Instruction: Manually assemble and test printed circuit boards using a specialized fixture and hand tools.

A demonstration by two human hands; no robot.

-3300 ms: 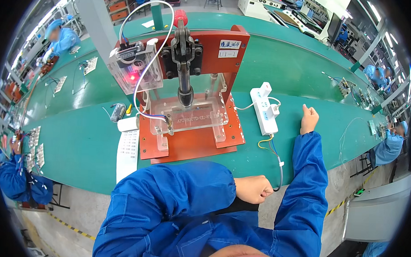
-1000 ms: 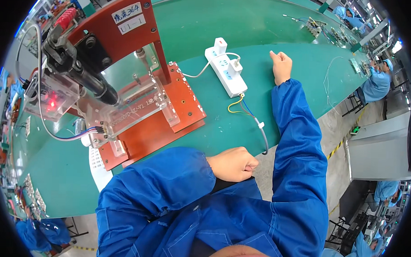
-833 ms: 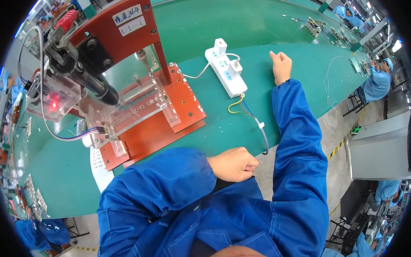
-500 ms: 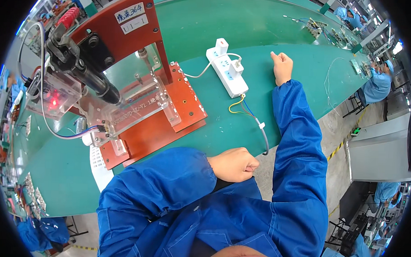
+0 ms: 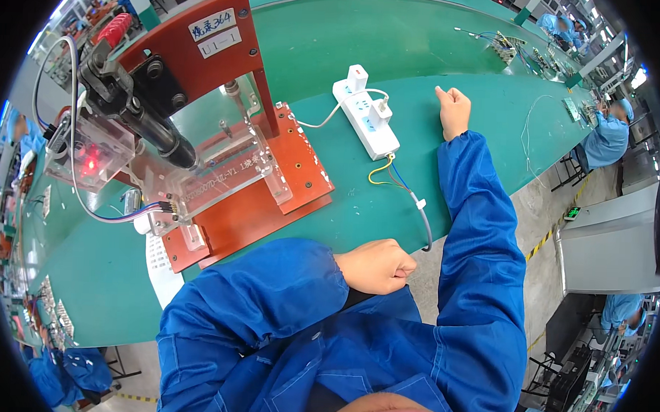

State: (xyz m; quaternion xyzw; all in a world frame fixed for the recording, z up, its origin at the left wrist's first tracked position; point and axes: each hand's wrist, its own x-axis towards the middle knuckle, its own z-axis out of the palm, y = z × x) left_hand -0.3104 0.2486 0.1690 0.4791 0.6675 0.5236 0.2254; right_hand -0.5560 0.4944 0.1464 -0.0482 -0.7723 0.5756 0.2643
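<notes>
My left hand (image 5: 376, 266) is curled into a fist close to my body, just off the table's near edge, with nothing visible in it. Farther off to the right, my right hand (image 5: 454, 111) rests on the green table, also closed in a fist, its thumb along the top. A white power strip (image 5: 369, 127) lies to the left of that hand, not touching it, with a white plug (image 5: 379, 112) and a white adapter (image 5: 357, 77) in it. Left of the strip stands an orange-red press fixture (image 5: 302, 172) with a clear plastic plate (image 5: 222, 180) and a black toggle clamp (image 5: 151, 131).
A grey cable (image 5: 426, 227) runs from the strip's bare coloured wires over the near edge. Left of the fixture, a red light (image 5: 91, 163) glows inside a clear box. Circuit boards (image 5: 504, 49) lie at the far right. Co-workers in light blue (image 5: 607, 136) sit beyond the table.
The view has shifted very slightly, moving the fixture and power strip a little in the picture. Both hands keep the same pose and place.
</notes>
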